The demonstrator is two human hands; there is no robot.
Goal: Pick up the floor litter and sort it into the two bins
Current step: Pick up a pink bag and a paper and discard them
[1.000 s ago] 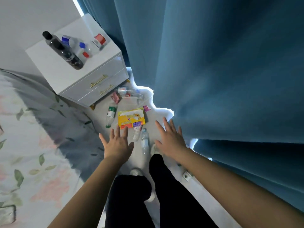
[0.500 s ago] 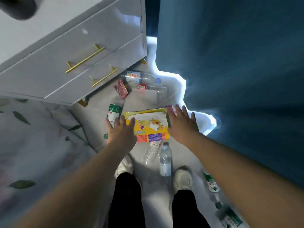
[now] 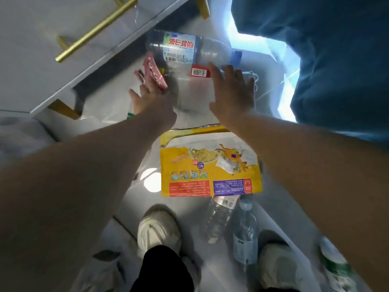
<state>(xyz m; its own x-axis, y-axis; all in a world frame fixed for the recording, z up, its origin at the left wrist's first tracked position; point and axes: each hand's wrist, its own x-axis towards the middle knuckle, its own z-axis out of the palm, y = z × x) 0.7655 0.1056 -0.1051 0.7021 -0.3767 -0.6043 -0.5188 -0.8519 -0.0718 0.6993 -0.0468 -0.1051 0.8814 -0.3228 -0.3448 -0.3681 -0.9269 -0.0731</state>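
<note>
Litter lies on the pale floor below me. A clear bottle with a blue cap and blue-red label (image 3: 185,49) lies by the cabinet, and a second clear bottle with a red label (image 3: 200,81) lies just in front of it. My right hand (image 3: 232,91) is spread open over that second bottle. My left hand (image 3: 153,102) reaches with straight fingers to a pink wrapper (image 3: 153,72), fingertips at its lower edge. A yellow snack bag (image 3: 210,165) lies flat under my forearms. Two more clear bottles (image 3: 245,230) lie near my shoes.
A white cabinet (image 3: 63,28) with gold handles and gold feet stands at the upper left. A blue curtain (image 3: 336,49) hangs at the right. A green-labelled bottle (image 3: 334,262) lies at the lower right. My white shoes (image 3: 157,228) stand among the litter. No bin shows.
I have bent lower and both hands have moved forward, past the yellow bag, to the pink wrapper and the bottles by the cabinet.
</note>
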